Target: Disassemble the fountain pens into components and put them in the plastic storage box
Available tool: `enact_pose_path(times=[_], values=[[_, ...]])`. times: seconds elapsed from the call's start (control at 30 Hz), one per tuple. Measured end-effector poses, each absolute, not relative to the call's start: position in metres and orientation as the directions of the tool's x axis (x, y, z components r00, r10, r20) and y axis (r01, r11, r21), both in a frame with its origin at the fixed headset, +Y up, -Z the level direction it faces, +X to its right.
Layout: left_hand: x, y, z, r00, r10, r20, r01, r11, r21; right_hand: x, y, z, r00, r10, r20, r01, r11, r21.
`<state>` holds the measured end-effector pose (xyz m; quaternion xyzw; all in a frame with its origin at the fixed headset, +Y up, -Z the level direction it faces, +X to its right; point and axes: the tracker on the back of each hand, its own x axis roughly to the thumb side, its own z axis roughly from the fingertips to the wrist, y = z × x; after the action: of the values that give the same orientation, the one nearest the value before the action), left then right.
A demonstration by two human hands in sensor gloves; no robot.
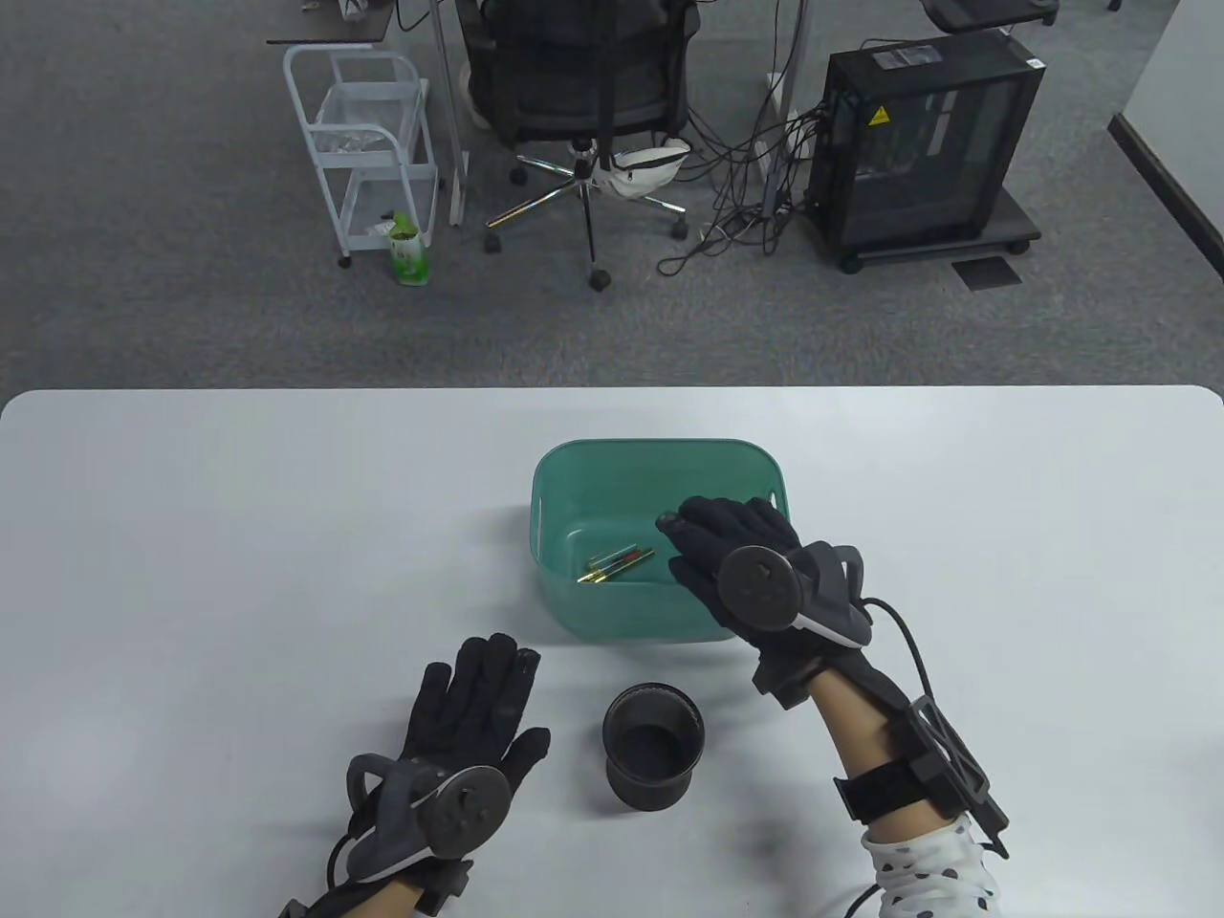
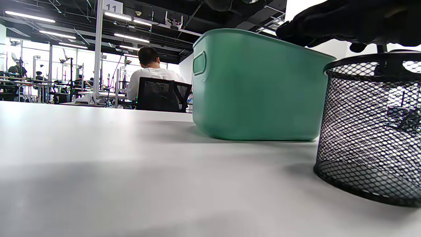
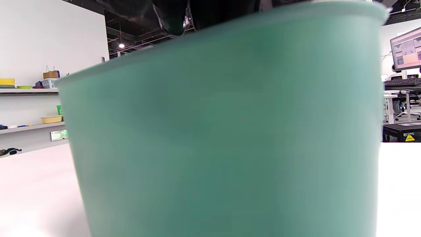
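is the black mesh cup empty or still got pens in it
Empty: the table view looks straight into the mesh cup and shows only its bare bottom.

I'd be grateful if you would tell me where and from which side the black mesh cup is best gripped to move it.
Grip the black mesh cup round its side wall, just under the rim, coming from the left with the left hand, which lies flat on the table beside it. It stands upright and looks empty; its round wall likely suits curled fingers, and the right hand is over the green box.
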<state>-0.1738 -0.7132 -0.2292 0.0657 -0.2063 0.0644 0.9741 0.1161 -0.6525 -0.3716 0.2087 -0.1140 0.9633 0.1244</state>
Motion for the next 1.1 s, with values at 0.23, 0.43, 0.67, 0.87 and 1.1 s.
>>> enact_pose_path(times=[0.23, 0.43, 0.67, 0.87, 1.1], values=[[-0.173, -0.713, -0.229, 0.905, 0.099, 0.414, -0.154, 0.983, 0.103, 0.126, -0.65, -0.357, -0.879, 0.199, 0.433, -0.307, -0.931, -0.195], [-0.173, -0.714, -0.229, 0.904, 0.103, 0.415, -0.156, 0.983, 0.096, 0.136, -0.65, -0.337, -0.882, 0.185, 0.434, -0.303, -0.927, -0.221], [-0.173, -0.714, -0.229, 0.902, 0.101, 0.42, -0.156, 0.983, 0.098, 0.148, -0.653, -0.311, -0.89, 0.173, 0.421, -0.291, -0.928, -0.233], [-0.173, -0.714, -0.229, 0.902, 0.098, 0.42, -0.153, 0.983, 0.099, 0.155, -0.665, -0.289, -0.886, 0.196, 0.42, -0.307, -0.927, -0.216], [-0.171, -0.715, -0.228, 0.897, 0.097, 0.432, -0.153, 0.983, 0.097, 0.16, -0.682, -0.264, -0.889, 0.195, 0.414, -0.297, -0.934, -0.198]])
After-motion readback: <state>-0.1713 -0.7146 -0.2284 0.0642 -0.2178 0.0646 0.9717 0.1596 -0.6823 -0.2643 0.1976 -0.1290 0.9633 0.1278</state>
